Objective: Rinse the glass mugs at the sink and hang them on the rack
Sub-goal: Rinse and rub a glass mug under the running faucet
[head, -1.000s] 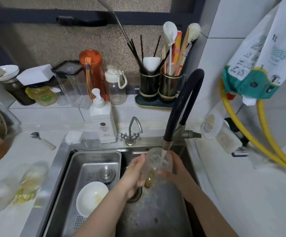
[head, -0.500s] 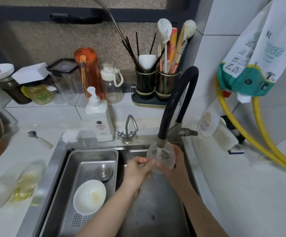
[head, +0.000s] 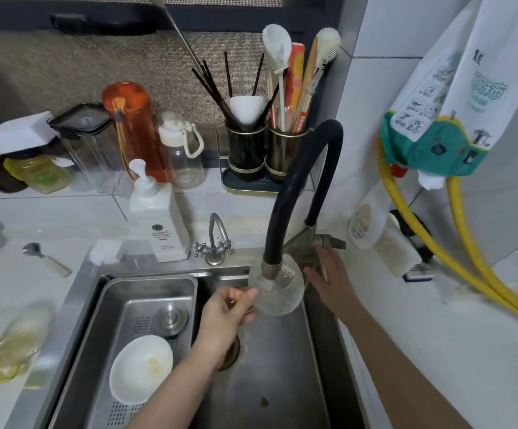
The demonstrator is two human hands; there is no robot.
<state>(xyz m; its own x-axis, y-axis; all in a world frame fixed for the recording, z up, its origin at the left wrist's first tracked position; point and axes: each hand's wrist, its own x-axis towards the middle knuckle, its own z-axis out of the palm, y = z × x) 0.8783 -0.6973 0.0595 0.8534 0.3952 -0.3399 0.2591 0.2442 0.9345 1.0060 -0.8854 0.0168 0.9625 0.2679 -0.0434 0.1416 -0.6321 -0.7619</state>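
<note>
Glass mug (head: pixel 278 289) – one, left hand (head: pixel 225 317) gripping it under black faucet (head: pixel 301 193), right hand (head: pixel 332 280) spread apart, one bowl (head: pixel 140 368).

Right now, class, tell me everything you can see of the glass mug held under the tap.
The round clear textured glass mug has a bulbous, dimpled body and looks wet. It hangs above the steel sink basin, tipped with its mouth up towards the black hose tap's brass nozzle, which reaches into its mouth. The left hand grips it at its left side, where a gold-coloured handle shows between the fingers. The right hand is open beside it.
</note>
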